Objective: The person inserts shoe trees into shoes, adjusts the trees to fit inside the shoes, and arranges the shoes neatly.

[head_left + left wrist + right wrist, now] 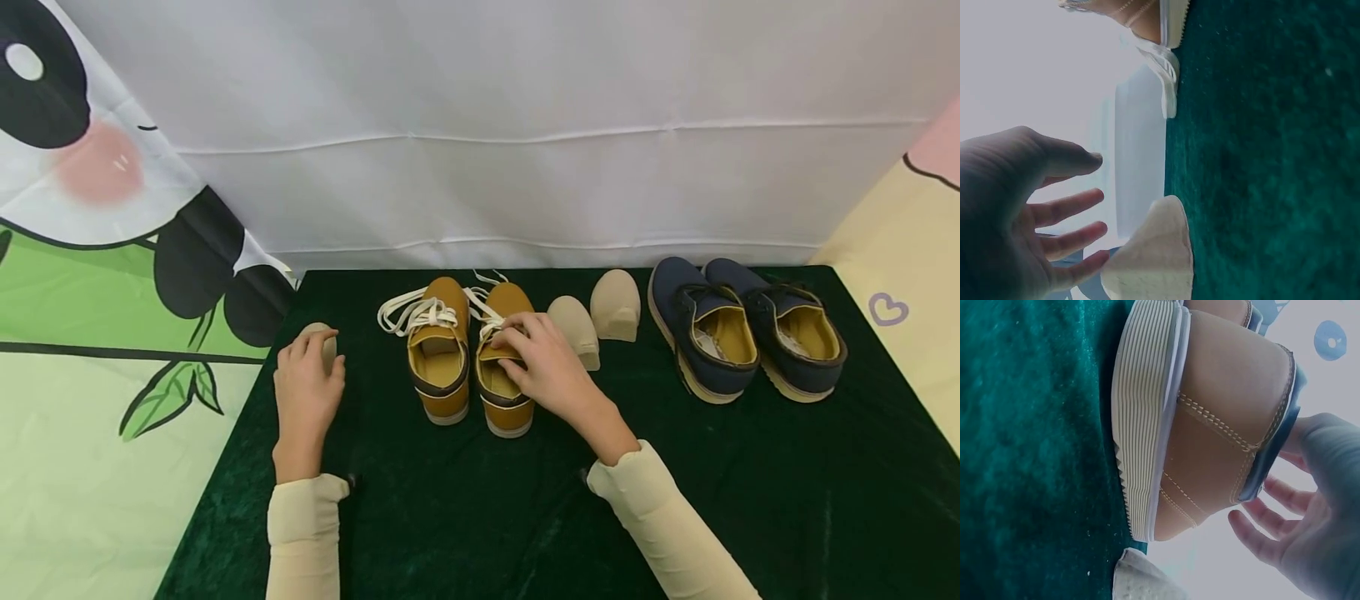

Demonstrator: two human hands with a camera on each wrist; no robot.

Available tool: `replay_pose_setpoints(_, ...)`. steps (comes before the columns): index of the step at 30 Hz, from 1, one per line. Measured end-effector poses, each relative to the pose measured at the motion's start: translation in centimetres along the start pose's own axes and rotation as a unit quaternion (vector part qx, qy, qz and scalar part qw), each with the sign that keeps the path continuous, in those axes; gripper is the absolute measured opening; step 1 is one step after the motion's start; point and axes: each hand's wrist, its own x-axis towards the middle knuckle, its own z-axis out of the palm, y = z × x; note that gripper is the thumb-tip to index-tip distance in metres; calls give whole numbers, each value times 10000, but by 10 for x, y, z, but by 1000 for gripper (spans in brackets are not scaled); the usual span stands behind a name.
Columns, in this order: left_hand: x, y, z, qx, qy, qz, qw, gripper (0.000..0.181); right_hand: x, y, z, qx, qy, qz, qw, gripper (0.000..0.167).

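Two tan lace-up shoes stand side by side, the left tan shoe (442,392) and the right tan shoe (501,408), both with loose white laces (401,310). My right hand (551,367) is over the right shoe's opening, fingers near its tongue and laces, thumb toward the inside. The right wrist view has these fingers loosely bent and spread beside the dark collar (1272,456). Off to the left, my left hand (307,387) hovers at a beige toe-shaped shoe insert (1157,262), partly hidden by the hand. Its fingers are spread; whether a fingertip touches, I cannot tell.
Two more beige inserts, one (573,329) nearer and one (617,304) farther back, lie right of the tan shoes. A pair of navy shoes (708,367) stands farther right. Dark green cloth (450,517) covers the table; a white curtain (480,192) hangs behind.
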Motion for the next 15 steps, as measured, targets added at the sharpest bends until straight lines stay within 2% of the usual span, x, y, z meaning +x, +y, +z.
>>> replay_pose_setpoints(9,1,-13,-2,134,-108,-334,9993,45,-1,2,-2,277,-200,233,9991,21)
replay_pose_setpoints(15,-2,-20,-4,33,-268,-572,9980,48,0,5,-5,354,-385,290,9982,24)
